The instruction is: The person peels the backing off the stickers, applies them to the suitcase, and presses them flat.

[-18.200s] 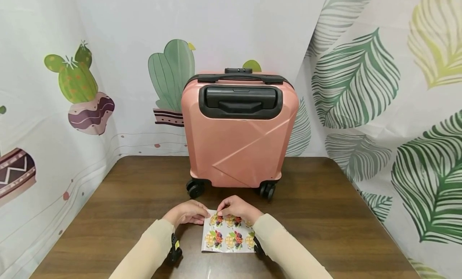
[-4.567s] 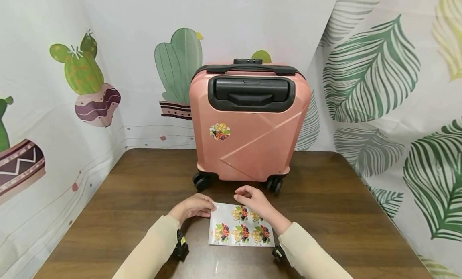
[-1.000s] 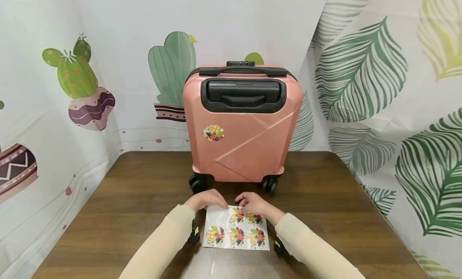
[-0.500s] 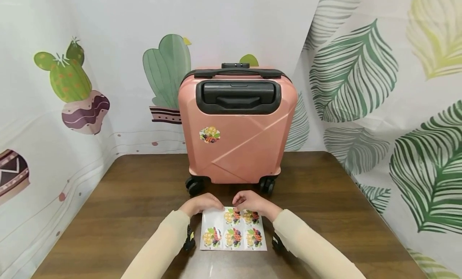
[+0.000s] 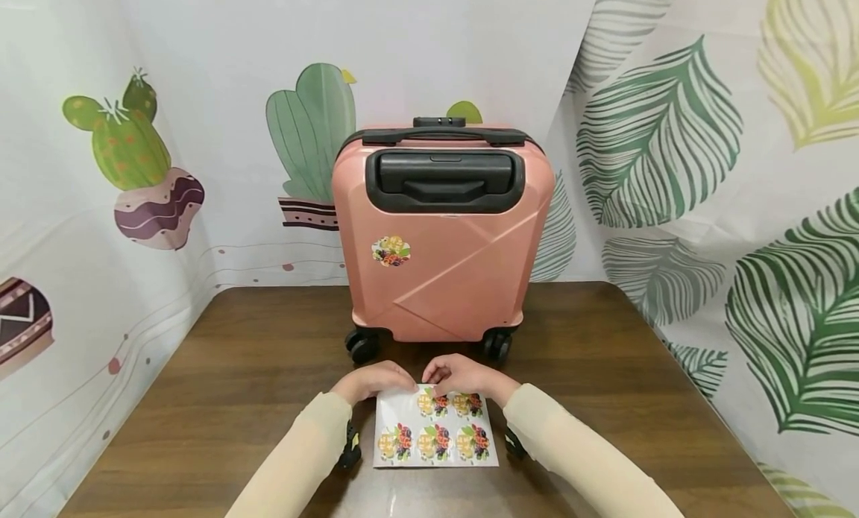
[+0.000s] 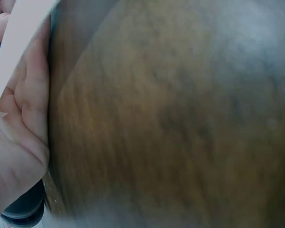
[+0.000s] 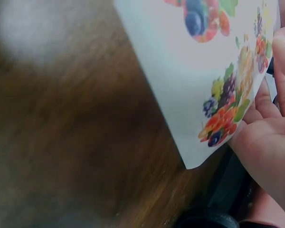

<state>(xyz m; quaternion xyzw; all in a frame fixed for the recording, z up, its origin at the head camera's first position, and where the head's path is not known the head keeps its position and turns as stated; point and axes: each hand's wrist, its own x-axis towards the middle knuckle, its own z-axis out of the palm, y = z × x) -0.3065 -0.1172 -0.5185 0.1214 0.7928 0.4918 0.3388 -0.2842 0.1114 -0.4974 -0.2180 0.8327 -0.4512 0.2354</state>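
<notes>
A draped tabletop corner, home or studio unclear, is marked by a brown wood-grain table point(image 5: 235, 369) hemmed in by creased white drapes point(image 5: 503, 41) printed with potted cacti point(image 5: 130, 149) and striped leaves point(image 5: 661, 138).

Sticker sheet point(image 5: 396, 411) I hold: thin white paper, smooth, slight sheen. Fruit sticker point(image 5: 391, 251) on the suitcase point(image 5: 463, 264): flat, smooth, printed, paper-like. The suitcase itself: pink hard plastic by the look, smooth, glossy, moulded ridges. Trolley handle point(image 5: 445, 173): black plastic, soft sheen. Wheels point(image 5: 362, 346): black, plastic-looking. Table point(image 5: 268, 354) in front of me: brown wood or wood-look, smooth, glare on it. Backdrop point(image 5: 429, 41): printed cloth, matt, creased. My sleeves point(image 5: 288, 455): cream cloth, matt.
</notes>
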